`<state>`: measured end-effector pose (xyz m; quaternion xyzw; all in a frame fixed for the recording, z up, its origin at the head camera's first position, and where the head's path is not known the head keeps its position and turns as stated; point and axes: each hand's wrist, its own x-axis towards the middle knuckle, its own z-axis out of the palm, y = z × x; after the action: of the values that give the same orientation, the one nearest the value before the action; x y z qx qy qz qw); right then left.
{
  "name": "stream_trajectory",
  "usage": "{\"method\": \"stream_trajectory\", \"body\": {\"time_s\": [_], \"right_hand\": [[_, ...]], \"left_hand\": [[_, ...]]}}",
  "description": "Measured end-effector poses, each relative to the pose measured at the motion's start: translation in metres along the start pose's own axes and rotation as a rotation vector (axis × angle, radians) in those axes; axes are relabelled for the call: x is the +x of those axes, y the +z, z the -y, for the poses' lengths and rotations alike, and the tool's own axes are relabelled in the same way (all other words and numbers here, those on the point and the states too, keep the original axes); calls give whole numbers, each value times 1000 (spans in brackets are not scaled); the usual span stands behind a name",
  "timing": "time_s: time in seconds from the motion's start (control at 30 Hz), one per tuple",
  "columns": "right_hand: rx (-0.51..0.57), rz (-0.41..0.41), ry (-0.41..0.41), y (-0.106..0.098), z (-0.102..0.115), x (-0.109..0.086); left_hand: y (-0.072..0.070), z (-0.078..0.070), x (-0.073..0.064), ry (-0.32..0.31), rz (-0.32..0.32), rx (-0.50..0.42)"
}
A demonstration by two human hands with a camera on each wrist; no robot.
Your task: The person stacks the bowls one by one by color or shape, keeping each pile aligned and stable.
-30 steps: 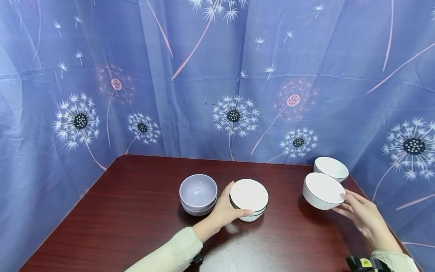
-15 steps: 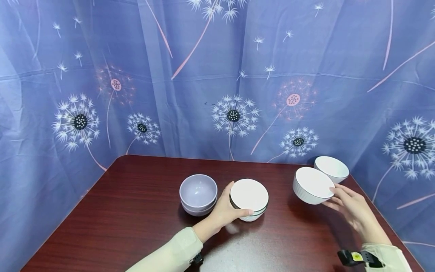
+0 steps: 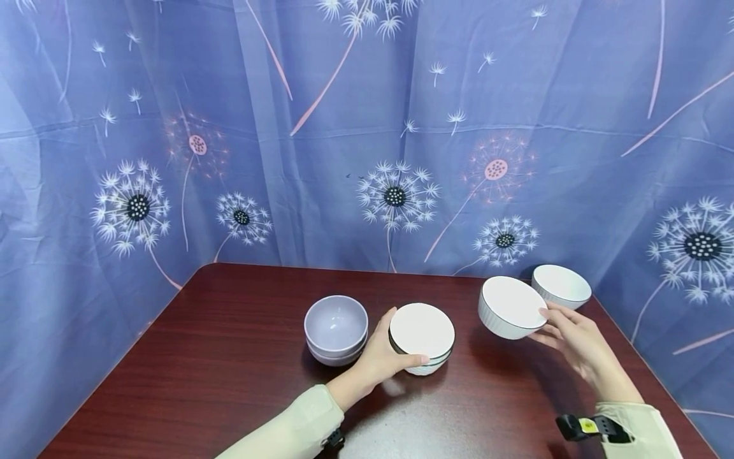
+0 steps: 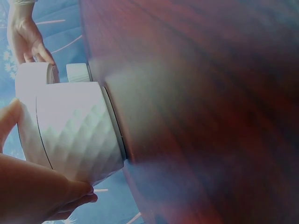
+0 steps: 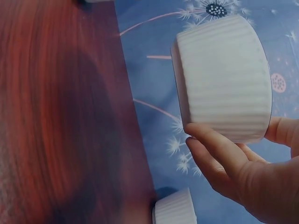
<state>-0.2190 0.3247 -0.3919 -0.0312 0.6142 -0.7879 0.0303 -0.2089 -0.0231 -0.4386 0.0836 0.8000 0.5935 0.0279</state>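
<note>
My left hand (image 3: pixel 381 357) grips a stack of white bowls (image 3: pixel 421 331) with dark rims, thumb on the near side and fingers round the left side. Up close in the left wrist view, the lower bowl (image 4: pixel 79 130) has a dimpled diamond pattern. To the right, my right hand (image 3: pixel 573 338) holds a white ribbed bowl (image 3: pixel 513 306) in the air, slightly tilted, with the thumb at its rim and fingers underneath. The right wrist view shows this ribbed bowl (image 5: pixel 224 79) raised off the table, fingertips near its base.
Left of my left hand stand stacked lavender bowls (image 3: pixel 335 328). Another white ribbed bowl (image 3: pixel 561 285) sits at the table's back right corner. The dark red wooden table (image 3: pixel 218 357) meets a blue dandelion-print curtain (image 3: pixel 321 191) behind.
My right hand has carried the ribbed bowl leftward and a little farther back, toward the white stack. My left hand has stayed in place on its stack.
</note>
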Motion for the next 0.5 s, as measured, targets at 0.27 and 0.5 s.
{"method": "stream_trajectory", "body": {"time_s": [0.27,0.5], "right_hand": [[-46,9,15,16,5,2],[-79,4,21,30,7,6]], "left_hand": [[0,1,1,3,-2,0],[0,1,1,-1,4,-5]]}}
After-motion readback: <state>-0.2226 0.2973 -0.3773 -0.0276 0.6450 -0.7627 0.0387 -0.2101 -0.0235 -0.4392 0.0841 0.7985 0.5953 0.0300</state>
